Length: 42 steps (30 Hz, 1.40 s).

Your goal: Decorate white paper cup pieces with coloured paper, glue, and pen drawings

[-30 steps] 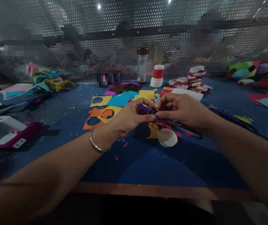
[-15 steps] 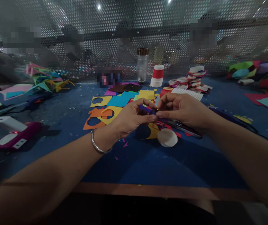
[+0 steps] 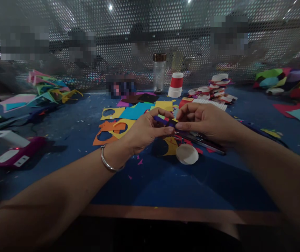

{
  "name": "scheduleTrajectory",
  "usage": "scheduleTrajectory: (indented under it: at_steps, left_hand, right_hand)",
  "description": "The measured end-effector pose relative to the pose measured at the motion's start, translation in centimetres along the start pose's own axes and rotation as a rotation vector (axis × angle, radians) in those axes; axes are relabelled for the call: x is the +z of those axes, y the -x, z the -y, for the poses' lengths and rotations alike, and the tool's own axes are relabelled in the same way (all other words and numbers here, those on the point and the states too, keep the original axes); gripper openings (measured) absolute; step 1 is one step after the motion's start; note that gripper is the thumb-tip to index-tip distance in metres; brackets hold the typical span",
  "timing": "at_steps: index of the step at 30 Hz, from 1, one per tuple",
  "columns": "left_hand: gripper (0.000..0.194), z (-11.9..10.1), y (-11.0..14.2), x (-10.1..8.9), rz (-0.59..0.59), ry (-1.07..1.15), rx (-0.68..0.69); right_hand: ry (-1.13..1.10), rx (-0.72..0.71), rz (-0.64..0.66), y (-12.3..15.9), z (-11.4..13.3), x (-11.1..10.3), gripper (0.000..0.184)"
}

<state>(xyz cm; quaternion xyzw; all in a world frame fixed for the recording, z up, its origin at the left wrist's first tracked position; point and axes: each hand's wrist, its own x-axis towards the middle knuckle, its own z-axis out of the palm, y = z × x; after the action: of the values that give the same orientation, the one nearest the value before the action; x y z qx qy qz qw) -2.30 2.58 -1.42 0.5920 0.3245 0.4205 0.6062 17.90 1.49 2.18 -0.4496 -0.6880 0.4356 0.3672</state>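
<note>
Between the fingertips of both hands is a small dark purple piece of paper (image 3: 170, 123). My left hand (image 3: 147, 130), with a silver bangle at the wrist, pinches its left side. My right hand (image 3: 205, 119) grips the right side with thumb and fingers. Beneath the right hand lie scissors (image 3: 211, 145), partly covered, beside red paper scraps (image 3: 186, 140). A white paper disc (image 3: 187, 154) rests on the blue table (image 3: 171, 185) just below the hands. Left of it lies yellow paper (image 3: 171, 146) with a round cut-out.
Orange paper with a hole (image 3: 97, 139) and blue sheets (image 3: 135, 111) lie by my left hand. Stacked paper cups (image 3: 176, 85) and a glass bottle (image 3: 159, 73) stand at the back. A purple power strip (image 3: 30, 148) sits at left. Behind the table rises a perforated metal screen (image 3: 139, 21).
The right-hand fingers have lifted and loosened slightly, showing more of the dark paper piece. My left hand stays nearly still.
</note>
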Motion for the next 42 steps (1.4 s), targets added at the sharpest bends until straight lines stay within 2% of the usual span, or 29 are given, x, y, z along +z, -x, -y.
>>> scheduleTrajectory:
  at_steps: [8, 16, 19, 22, 27, 30, 32, 36, 42]
  left_hand:
    - [0.039, -0.4, 0.0, 0.2, -0.039, 0.153, -0.054]
    - [0.039, -0.2, 0.0, 0.3, -0.002, 0.134, -0.107]
    - [0.033, -0.2, 0.2, 0.0, 0.087, -0.003, -0.135]
    - [0.031, -0.3, 0.5, 0.1, 0.214, -0.289, -0.099]
    - [0.053, -0.2, 1.4, 0.9, 0.306, -0.760, 0.121]
    - [0.066, 0.1, 1.5, 1.2, 0.326, -0.890, 0.143]
    - [0.064, 0.3, 1.4, 1.3, 0.343, -0.897, 0.144]
    - [0.056, 0.4, 1.1, 1.2, 0.295, -0.801, 0.156]
    - [0.053, 0.6, 0.2, 0.8, 0.076, -0.514, 0.031]
  right_hand:
    - [0.025, 0.043, 0.011, 0.1, 0.0, -0.1, 0.033]
    - [0.118, 0.037, -0.024, 0.8, -0.1, -0.4, 0.030]
    - [0.109, 0.018, -0.077, 1.2, -0.1, -1.0, 0.035]
    - [0.101, 0.024, -0.153, 1.6, -0.2, -1.6, 0.035]
    - [0.058, 0.079, -0.211, 2.2, -0.5, -2.1, 0.039]
    - [0.073, 0.102, -0.188, 2.3, -0.4, -2.0, 0.039]
    - [0.085, 0.100, -0.175, 2.3, -0.4, -1.9, 0.038]
    - [0.081, 0.089, -0.175, 2.3, -0.3, -1.8, 0.041]
    - [0.017, 0.132, -0.138, 2.5, 0.1, -1.5, 0.042]
